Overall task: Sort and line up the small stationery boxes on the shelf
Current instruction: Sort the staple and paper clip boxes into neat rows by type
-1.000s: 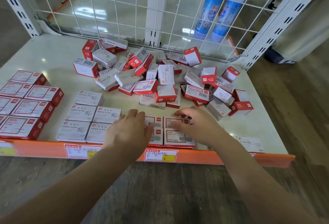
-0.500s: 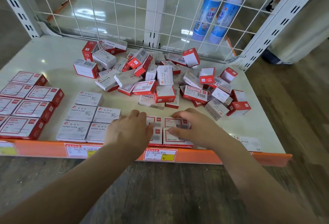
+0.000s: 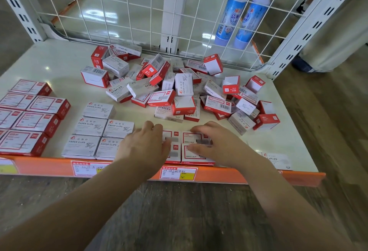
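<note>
Head view, near edge first: orange shelf lip [image 3: 229, 177] with two price tags [image 3: 179, 173] clipped on, wood floor below. Both forearms reach in from the bottom. Left hand [image 3: 143, 147] lies palm down, fingers loosely bent, over the left side of a small block of red-and-white staple boxes [image 3: 196, 138] at the front edge; it presses on them, nothing pinched as far as can be seen. Right hand [image 3: 217, 145] lies flat on the right side of the same block, fingers nearly straight and pointing left, touching the box tops, no grip. The block looks two boxes deep and two wide, flat, touching each other, partly hidden under the hands. Just left of it, grey paper clip boxes [image 3: 89, 127] lined up flat in two columns, with one extra at the back. Further left, bigger red boxes [image 3: 35, 123] in neat rows running out of frame. One grey staples box [image 3: 276, 160] lies alone at the front right. Behind the hands, mid-shelf, an unsorted pile [image 3: 179, 91] of mixed red and grey boxes, many tilted or on edge, overlapping. Bare white shelf surface [image 3: 49, 61] at back left. Wire mesh back panel [image 3: 119, 11] stands behind the pile; two blue bottles [image 3: 235, 11] with red caps stand upright beyond the mesh at right.
</note>
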Demonstrator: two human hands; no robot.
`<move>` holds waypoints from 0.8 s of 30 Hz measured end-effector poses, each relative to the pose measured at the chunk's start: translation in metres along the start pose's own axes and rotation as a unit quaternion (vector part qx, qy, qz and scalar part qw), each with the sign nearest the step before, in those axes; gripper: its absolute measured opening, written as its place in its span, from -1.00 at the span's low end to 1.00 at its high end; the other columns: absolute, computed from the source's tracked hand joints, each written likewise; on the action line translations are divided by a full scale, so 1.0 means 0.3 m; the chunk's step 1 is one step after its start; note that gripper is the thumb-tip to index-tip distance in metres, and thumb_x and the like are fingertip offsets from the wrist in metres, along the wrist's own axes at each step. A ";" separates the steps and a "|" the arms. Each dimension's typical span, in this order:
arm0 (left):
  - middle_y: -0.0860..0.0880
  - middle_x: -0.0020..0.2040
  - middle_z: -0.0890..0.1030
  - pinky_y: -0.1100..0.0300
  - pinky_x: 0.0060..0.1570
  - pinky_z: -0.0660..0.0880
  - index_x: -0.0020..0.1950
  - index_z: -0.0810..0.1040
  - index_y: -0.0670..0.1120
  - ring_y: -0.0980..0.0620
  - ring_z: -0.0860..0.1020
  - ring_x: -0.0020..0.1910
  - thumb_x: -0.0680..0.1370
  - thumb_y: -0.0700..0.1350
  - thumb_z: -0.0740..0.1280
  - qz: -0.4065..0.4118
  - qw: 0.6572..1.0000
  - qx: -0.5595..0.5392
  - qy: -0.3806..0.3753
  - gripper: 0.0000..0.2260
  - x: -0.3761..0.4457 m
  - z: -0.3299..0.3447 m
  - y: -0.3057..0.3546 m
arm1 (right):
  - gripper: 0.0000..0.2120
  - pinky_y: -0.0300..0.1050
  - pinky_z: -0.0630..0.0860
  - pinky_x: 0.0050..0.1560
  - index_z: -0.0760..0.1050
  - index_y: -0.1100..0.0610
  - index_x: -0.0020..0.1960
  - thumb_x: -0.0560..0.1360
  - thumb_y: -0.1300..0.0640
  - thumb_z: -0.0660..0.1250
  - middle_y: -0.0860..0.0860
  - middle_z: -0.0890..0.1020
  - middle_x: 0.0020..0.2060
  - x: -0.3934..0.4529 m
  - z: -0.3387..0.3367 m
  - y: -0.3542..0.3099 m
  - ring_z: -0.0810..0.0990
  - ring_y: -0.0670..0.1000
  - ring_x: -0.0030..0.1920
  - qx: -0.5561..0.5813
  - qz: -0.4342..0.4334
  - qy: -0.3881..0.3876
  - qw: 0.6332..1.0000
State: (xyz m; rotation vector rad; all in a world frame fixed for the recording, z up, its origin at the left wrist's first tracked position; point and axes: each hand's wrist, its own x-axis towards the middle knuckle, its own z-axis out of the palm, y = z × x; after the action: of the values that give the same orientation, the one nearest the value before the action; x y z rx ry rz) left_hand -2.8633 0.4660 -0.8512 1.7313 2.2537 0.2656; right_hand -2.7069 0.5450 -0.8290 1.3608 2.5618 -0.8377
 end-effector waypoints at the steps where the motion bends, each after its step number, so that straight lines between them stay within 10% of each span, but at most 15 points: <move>1: 0.02 0.24 0.40 0.23 -0.13 0.44 0.31 0.28 -0.01 0.05 0.48 0.10 0.60 0.13 0.03 0.001 1.000 0.001 -0.002 -0.64 0.003 0.001 -0.002 | -0.51 -0.29 0.42 0.04 0.32 -0.05 0.38 0.50 -0.13 0.27 -0.10 0.42 0.22 0.000 0.000 0.000 0.37 -0.17 0.05 -0.002 0.000 0.000 1.000; 24: -0.02 0.20 0.40 0.13 -0.08 0.56 0.28 0.30 -0.02 -0.01 0.51 0.06 0.59 0.12 0.08 -0.005 1.000 -0.002 -0.016 -0.66 0.013 0.001 -0.010 | -0.51 -0.32 0.38 0.03 0.31 -0.04 0.39 0.50 -0.10 0.28 -0.10 0.42 0.22 -0.004 0.004 -0.001 0.43 -0.11 0.16 -0.002 -0.007 -0.001 1.000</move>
State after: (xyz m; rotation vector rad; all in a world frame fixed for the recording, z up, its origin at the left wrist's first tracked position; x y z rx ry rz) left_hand -2.8667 0.4689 -0.8530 1.7102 2.2373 0.2372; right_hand -2.7065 0.5435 -0.8294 1.3416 2.5735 -0.8354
